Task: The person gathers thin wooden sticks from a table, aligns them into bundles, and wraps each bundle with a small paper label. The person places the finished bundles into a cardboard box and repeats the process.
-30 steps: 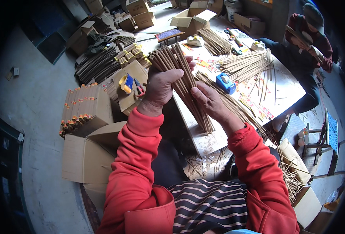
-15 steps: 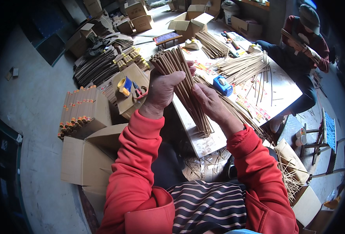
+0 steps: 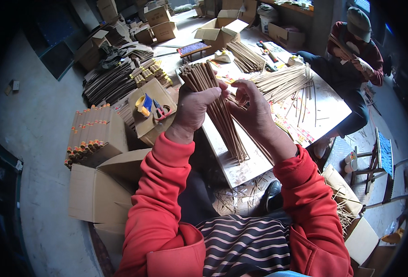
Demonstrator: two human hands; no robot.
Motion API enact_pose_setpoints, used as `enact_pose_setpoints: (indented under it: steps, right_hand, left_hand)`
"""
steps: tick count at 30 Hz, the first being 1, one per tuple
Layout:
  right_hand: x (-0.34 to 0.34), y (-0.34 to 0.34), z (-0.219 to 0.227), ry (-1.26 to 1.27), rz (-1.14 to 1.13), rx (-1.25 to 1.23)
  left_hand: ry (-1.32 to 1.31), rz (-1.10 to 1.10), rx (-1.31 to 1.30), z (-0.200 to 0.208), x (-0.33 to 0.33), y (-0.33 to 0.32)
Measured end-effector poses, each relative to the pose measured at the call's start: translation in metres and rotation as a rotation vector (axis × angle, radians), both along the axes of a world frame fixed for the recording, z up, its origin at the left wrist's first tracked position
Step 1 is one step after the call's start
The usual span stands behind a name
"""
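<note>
My left hand [image 3: 192, 108] is closed round a bundle of thin brown sticks [image 3: 225, 127]. The bundle slants, its lower ends at the near edge of the white table [image 3: 238, 174] and its upper ends above my fist. Just right of the bundle is my right hand [image 3: 259, 115], fingers bent and thumb apart from them; I see nothing held in it. More loose brown sticks [image 3: 285, 83] lie spread on the table beyond my right hand. Part of another row of sticks is hidden behind that hand and wrist.
Scissors [image 3: 161, 111] and a tape roll [image 3: 144, 105] lie on a carton at left, near stacked banded tubes [image 3: 89, 129]. An open carton [image 3: 105, 189] stands by my left arm, a box of sticks [image 3: 345, 203] by my right. A co-worker [image 3: 351, 55] sits across the table holding sticks.
My right hand has come off the bundle and shifted slightly up and right, its fingers curling; it now covers the blue tape dispenser. My left hand keeps its hold on the sticks.
</note>
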State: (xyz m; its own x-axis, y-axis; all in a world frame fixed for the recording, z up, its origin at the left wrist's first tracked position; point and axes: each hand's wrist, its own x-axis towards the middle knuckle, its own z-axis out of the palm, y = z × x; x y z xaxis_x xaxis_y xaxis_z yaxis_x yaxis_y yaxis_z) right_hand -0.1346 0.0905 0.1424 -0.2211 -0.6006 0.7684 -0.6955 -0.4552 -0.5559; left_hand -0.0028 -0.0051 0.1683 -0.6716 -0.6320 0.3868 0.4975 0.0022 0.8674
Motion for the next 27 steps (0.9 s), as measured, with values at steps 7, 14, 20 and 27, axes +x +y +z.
enact_pose_setpoints:
  steps: [7,14,20,27]
  right_hand:
    - [0.003,0.006,0.043,0.513,-0.123,-0.138]
    - [0.004,0.004,0.039,0.33,-0.035,-0.099]
    - [0.0,0.003,0.042,0.226,0.042,-0.048]
    - [-0.002,0.007,0.046,0.091,0.129,0.033]
  left_hand:
    - [0.034,0.101,-0.036,0.003,-0.004,0.01]
    - [0.013,0.014,-0.139,0.002,-0.001,0.009]
    - [0.026,-0.025,-0.105,0.006,-0.004,0.015]
    - [0.083,-0.078,-0.062,-0.008,-0.01,0.001]
